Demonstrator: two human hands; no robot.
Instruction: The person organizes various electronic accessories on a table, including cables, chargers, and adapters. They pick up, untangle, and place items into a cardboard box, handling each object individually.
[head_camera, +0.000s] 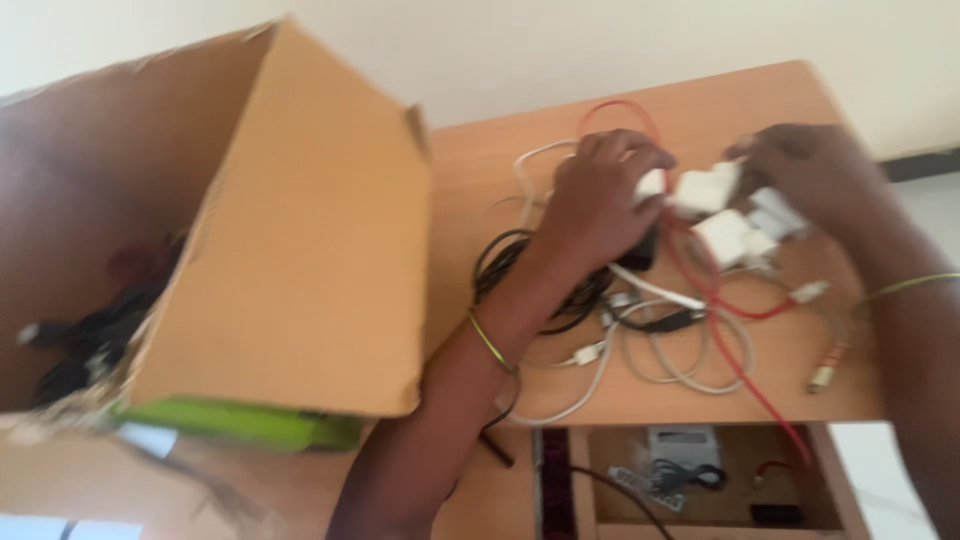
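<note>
My left hand (598, 198) is closed around a white charger plug (651, 185) above a tangle of cables (650, 330) on a wooden table (700, 110). My right hand (815, 172) grips another white charger block (705, 190) close beside it. More white adapters (735, 238) lie just below the two hands. A red cable (720, 300) loops through the pile, with black cables (510, 262) and white cables around it. The picture is blurred, so fine detail is hard to tell.
An open cardboard box (300, 250) stands at the left, with dark cables (90, 340) inside. A green object (240, 422) lies under its front edge. Below the table edge, an open drawer (700, 475) holds small devices and cords.
</note>
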